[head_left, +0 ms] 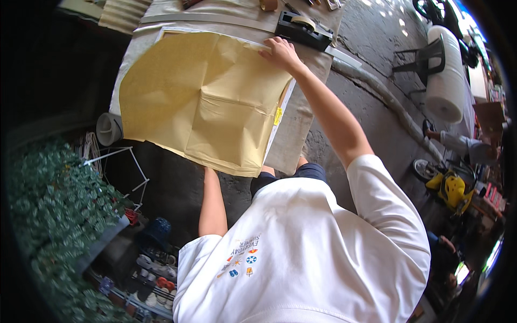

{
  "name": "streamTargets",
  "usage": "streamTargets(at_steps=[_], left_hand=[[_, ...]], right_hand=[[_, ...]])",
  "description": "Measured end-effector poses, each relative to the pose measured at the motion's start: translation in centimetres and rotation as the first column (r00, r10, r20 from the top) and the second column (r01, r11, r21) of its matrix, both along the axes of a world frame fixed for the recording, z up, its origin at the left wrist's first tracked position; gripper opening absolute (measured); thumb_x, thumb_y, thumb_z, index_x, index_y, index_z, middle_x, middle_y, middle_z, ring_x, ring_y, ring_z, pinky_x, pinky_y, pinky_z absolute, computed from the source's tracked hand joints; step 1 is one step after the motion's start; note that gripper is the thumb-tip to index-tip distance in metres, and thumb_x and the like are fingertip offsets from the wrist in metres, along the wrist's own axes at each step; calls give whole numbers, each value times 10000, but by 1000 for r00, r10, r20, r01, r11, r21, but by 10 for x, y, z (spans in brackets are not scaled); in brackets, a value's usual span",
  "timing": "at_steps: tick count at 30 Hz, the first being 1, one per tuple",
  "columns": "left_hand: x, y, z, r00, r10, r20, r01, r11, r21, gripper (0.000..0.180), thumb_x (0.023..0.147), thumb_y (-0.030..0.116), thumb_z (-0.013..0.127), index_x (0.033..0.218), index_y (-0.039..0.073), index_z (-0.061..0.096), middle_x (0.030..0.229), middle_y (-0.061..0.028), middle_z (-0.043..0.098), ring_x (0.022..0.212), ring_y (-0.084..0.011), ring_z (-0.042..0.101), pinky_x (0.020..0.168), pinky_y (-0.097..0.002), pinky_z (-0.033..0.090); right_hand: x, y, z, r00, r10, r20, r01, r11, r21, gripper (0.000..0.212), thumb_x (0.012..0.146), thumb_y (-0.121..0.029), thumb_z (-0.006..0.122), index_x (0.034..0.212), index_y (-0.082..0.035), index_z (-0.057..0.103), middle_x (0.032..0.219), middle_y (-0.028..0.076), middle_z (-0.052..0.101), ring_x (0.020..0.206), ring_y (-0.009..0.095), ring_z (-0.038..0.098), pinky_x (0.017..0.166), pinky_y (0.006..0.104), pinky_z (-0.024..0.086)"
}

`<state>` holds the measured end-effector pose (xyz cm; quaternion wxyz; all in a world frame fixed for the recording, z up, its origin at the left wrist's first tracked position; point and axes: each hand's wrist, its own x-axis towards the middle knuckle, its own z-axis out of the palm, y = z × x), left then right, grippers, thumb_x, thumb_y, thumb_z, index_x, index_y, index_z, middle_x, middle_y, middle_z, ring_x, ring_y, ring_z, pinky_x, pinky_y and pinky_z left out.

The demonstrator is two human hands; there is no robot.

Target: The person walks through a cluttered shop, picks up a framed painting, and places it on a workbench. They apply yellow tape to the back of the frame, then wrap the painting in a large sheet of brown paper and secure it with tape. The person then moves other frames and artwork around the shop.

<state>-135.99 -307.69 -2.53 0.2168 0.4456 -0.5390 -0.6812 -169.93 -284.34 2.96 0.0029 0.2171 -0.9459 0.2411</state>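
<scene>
A large sheet of creased yellow-brown paper (161, 91) covers most of a flat, white-edged frame (272, 137) on the table. My right hand (283, 54) lies at the sheet's far right corner, its thumb apart from its stretched fingers, touching the paper by the frame's edge. My left forearm (213, 207) reaches under the near edge of the paper; the sheet hides that hand and whatever it touches. On the frame's right side sits a small bright yellow piece (278, 116). The paper's left part bulges past the frame, and its near edge hangs over the table's front.
A black tape dispenser (304, 31) stands beyond my right hand, by a long metal strip (215, 19) across the cloth-covered table (296, 124). A grey bucket (109, 129) is at the left. Rightward are a bubble-wrap roll (444, 75), a chair (425, 59) and a yellow motorbike (451, 188).
</scene>
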Motion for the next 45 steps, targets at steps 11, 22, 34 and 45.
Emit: streamTargets(at_steps=[11,22,34,45], left_hand=[[93,22,24,975,-185,-125,189,982,23,729,1027,575,227,1437,-5,389,1462,-123,427,1347,-252,395,1117,-399,309],[96,67,63,935,-313,-169,353,769,532,266,951,191,646,1186,70,615,1177,-25,639,1025,-139,627,888,-304,520],[91,64,18,673,-739,40,621,593,512,374,941,196,667,1238,-18,585,1200,-63,631,1072,-179,609,939,-329,496],[72,60,51,149,-980,129,989,144,-42,373,925,291,687,1165,10,637,1119,-88,675,1027,-198,620,909,-324,470]], right_hand=[[271,92,-15,692,-277,667,587,753,-296,188,953,-151,587,1039,9,631,891,152,664,798,238,648,719,327,504],[351,60,-19,650,170,740,382,769,-512,176,942,-122,602,1054,11,632,892,158,685,787,259,651,723,350,506],[422,33,-39,591,144,794,525,679,-514,315,927,-38,604,1234,-18,535,1008,93,655,888,169,637,783,305,510],[447,-21,-19,773,-382,507,611,663,-432,565,738,-66,772,1229,-5,499,1053,186,631,988,349,637,836,375,510]])
